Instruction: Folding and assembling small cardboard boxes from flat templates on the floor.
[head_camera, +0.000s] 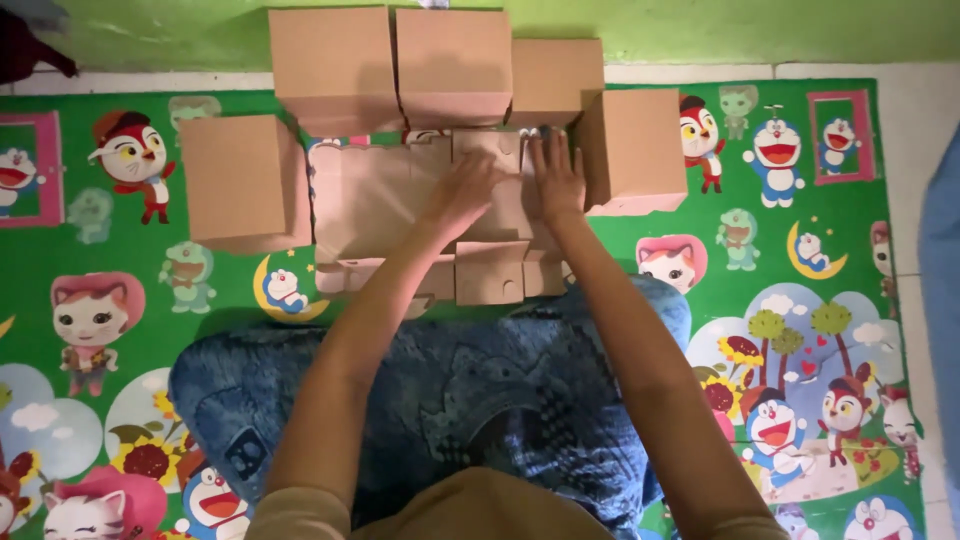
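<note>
5 folded cardboard boxes (335, 65) ring 1 flat box blank (385, 195) on cartoon mat (120, 260). Left hand (462, 190), right hand (556, 180) flat, fingers spread, pressing blank, gripping nothing.

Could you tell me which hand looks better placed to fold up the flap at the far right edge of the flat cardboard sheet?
Probably the right hand: it lies flat at the right end of the flat cardboard sheet, close to the folded box. The left hand presses nearer the sheet's middle.
</note>
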